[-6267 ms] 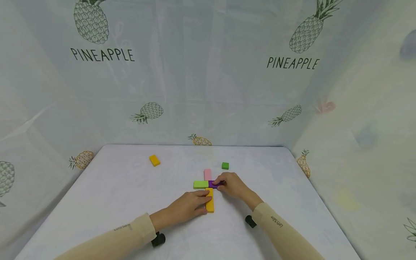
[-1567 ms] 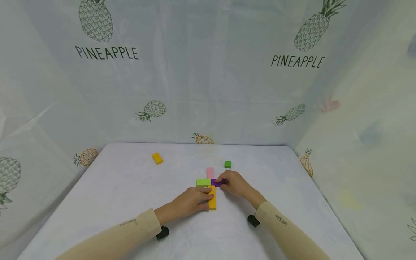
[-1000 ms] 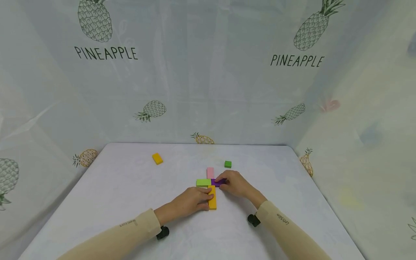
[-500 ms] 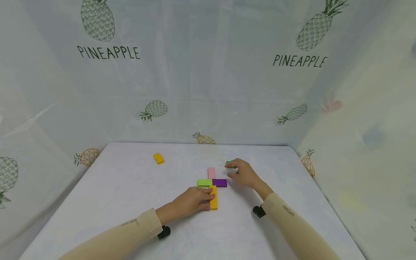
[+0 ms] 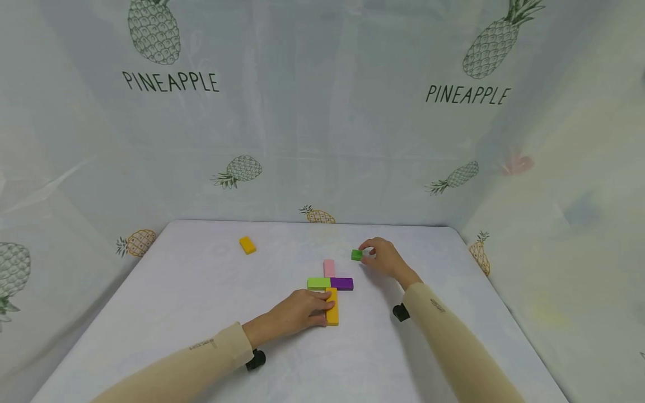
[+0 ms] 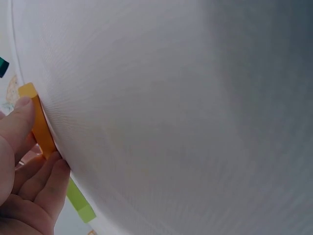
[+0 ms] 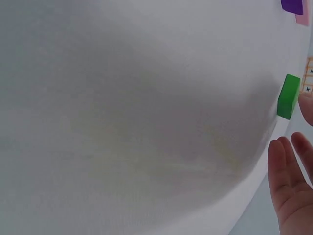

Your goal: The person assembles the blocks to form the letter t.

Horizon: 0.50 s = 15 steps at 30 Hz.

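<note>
White tabletop (image 5: pixel 186 296): right hand (image 5: pixel 387 259) has moved beside green block (image 5: pixel 356 255).

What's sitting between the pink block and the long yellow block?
A light green block and a purple block, lying end to end; the head view shows it.

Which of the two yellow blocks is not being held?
The far yellow block, lying alone toward the back left of the table. The near yellow block is pinched by the left hand.
</note>
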Available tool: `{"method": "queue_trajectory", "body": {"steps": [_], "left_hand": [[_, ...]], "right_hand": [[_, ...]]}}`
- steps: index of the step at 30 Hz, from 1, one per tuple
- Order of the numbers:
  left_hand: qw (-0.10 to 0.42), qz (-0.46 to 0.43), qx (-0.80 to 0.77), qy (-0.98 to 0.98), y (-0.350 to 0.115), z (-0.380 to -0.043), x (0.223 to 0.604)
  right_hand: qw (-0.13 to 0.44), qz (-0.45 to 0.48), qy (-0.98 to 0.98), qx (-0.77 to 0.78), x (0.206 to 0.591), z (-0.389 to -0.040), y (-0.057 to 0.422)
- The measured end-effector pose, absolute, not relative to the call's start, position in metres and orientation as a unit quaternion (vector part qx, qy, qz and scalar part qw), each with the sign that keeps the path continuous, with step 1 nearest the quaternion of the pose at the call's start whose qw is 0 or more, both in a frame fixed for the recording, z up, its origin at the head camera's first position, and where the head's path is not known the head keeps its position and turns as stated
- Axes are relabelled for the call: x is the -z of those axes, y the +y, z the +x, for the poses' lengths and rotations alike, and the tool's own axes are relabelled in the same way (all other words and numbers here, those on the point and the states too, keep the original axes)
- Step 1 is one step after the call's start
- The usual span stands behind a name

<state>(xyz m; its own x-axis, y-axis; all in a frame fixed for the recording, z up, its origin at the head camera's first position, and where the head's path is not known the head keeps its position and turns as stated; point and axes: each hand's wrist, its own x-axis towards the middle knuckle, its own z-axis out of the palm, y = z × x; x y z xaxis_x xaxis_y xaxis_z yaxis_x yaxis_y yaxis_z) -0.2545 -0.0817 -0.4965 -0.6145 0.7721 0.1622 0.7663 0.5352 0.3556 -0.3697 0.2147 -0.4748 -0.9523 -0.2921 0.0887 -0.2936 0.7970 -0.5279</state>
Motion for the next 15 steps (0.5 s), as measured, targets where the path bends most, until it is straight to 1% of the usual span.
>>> {"method": "queue_trajectory", "body": {"steps": [10,15], "left_hand": [[0.015,0.431,-0.194,0.881,-0.0819,-0.2565,0.4977],[0.014,0.431,-0.193,0.882,-0.0830,-0.2568,0.4985]], "right_hand": [[-0.017,0.133,-0.952,-0.276,0.4827,-0.3779,0.2098],[-0.014,0.135,-0.951,-0.278,0.4834,-0.3777,0.2073]]}}
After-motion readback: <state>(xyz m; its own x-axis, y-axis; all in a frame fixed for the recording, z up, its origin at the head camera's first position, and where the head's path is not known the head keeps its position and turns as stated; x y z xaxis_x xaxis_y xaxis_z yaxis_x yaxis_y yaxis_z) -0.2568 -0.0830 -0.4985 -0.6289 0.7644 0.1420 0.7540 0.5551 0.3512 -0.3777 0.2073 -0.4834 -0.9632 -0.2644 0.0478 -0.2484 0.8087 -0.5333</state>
